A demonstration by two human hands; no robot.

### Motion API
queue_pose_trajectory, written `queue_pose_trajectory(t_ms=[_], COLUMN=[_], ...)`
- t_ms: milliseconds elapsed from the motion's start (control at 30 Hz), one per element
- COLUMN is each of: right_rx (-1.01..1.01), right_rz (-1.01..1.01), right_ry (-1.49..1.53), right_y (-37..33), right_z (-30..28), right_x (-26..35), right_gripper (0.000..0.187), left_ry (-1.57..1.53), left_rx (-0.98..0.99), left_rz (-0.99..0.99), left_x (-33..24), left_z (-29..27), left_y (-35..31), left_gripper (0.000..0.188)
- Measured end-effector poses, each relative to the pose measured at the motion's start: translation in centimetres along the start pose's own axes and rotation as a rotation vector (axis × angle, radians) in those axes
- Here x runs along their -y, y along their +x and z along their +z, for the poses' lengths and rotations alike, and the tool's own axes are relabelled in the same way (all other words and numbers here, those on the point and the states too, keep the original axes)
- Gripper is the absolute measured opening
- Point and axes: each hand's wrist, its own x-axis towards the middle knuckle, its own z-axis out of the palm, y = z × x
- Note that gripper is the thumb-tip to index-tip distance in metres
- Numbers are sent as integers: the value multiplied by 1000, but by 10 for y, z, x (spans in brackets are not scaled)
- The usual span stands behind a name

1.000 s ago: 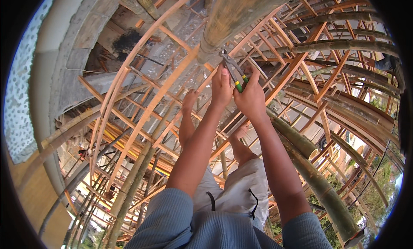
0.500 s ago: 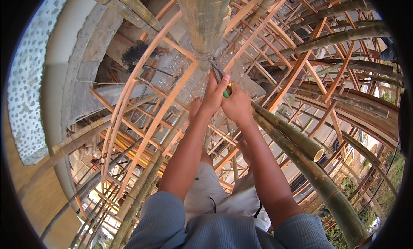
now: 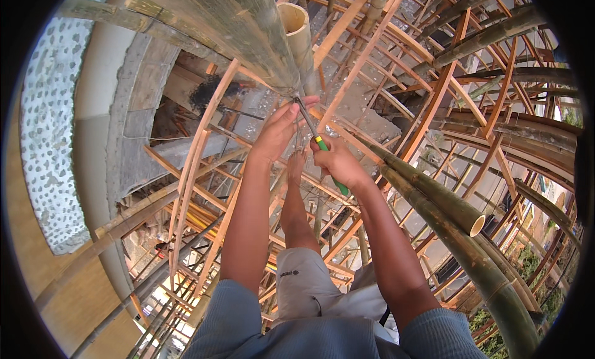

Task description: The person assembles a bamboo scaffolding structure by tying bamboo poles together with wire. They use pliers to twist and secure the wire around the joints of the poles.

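Note:
A thick upright bamboo pole point(image 3: 248, 30) rises in front of me, with an open-ended bamboo piece point(image 3: 302, 46) against its right side. My right hand point(image 3: 343, 160) is closed round the green and yellow handles of metal pliers point(image 3: 308, 120). The pliers' tip meets the foot of the visible pole, where its jaws are too small to make out. Beside that tip is my left hand point(image 3: 276, 132), thumb and fingers apart, fingertips reaching behind the tool. Thin wires point(image 3: 300, 139) hang just below the fingers; whether they touch the hand is hidden.
Two bamboo poles point(image 3: 446, 247) slant past my right arm. Wooden battens point(image 3: 434, 111) form a lattice on the right, with ground far below. To the left stand a concrete ledge point(image 3: 133, 111) and a spotted pale panel point(image 3: 52, 129). My bare leg point(image 3: 299, 204) extends below my hands.
My hands were close together on the pliers; now the left has come off the handles to the tool's tip. The right hand has shifted down and right. My view has tilted.

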Motion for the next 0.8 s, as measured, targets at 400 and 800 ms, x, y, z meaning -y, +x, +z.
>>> queue_pose_trajectory(t_ms=[400,800], right_rx=[516,-690], right_rz=[223,-143], right_ry=[1030,-1248], right_y=[9,-81], right_z=[1,27], right_x=[-19,8], right_gripper=[28,75], left_ry=[-627,-527], left_rx=[18,-443], left_rz=[-220,-140], left_x=[0,1], left_z=[23,54], left_y=[30,34], left_gripper=[43,36])
